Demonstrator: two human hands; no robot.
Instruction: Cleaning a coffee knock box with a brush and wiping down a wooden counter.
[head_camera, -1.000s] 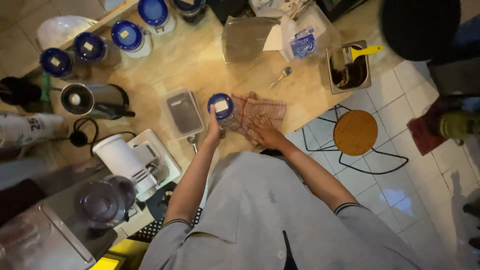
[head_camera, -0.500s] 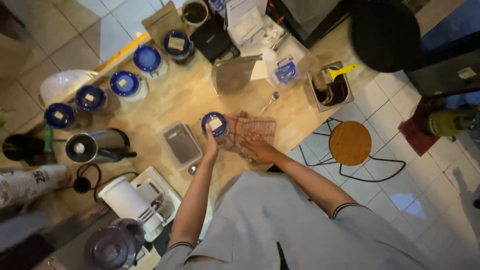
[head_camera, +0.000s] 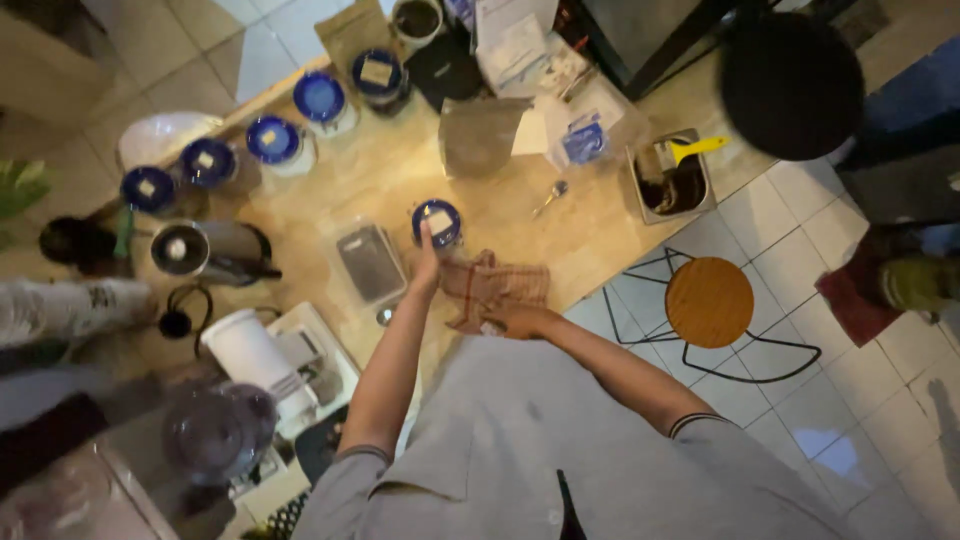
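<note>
Wooden bench carries all. I note the checked cloth at its near edge, soft and limp, pinned under my flat right hand. Left hand touches the blue-lidded jar; its grip I cannot tell. Jar looks rigid, best held by its sides.

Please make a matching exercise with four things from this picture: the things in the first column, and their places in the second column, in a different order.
1. blue-lidded jar
2. checked cloth
3. round stool
4. yellow-handled tool

a. on the tiled floor beside the counter
b. in the metal tub
c. under the right hand
d. at the left hand

Pairs: 1-d, 2-c, 3-a, 4-b
</note>
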